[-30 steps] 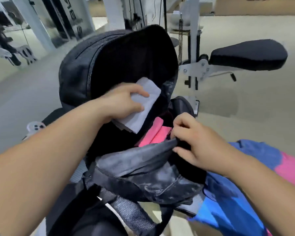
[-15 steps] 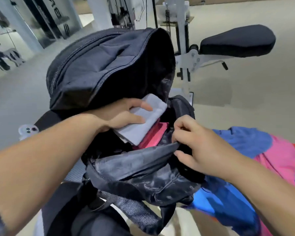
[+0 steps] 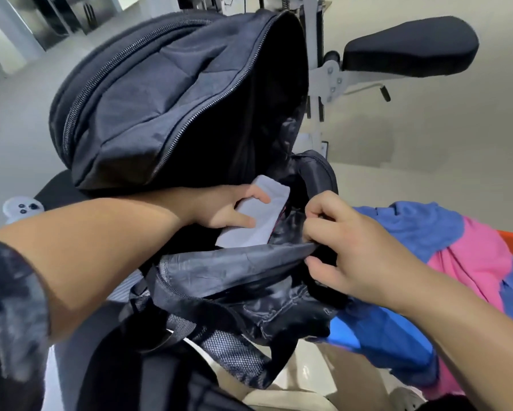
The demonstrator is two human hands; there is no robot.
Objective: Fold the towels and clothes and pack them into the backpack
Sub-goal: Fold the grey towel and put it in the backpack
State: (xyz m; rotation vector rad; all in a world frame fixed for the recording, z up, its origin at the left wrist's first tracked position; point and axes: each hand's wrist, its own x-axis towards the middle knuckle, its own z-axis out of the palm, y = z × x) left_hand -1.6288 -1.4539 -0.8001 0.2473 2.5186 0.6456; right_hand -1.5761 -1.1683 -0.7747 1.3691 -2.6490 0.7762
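- The left hand (image 3: 219, 207) grips a folded white towel (image 3: 249, 225), fingers curled round it, in the mouth of the backpack (image 3: 160, 99).
- The towel's long axis slants from near-left to far-right; the dark hollow lies below and beyond it.
- The right hand (image 3: 353, 247) pinches the near rim, holding the mouth wide.
- Blue and pink clothes (image 3: 457, 247) lie just right of the backpack, nearer the right hand.
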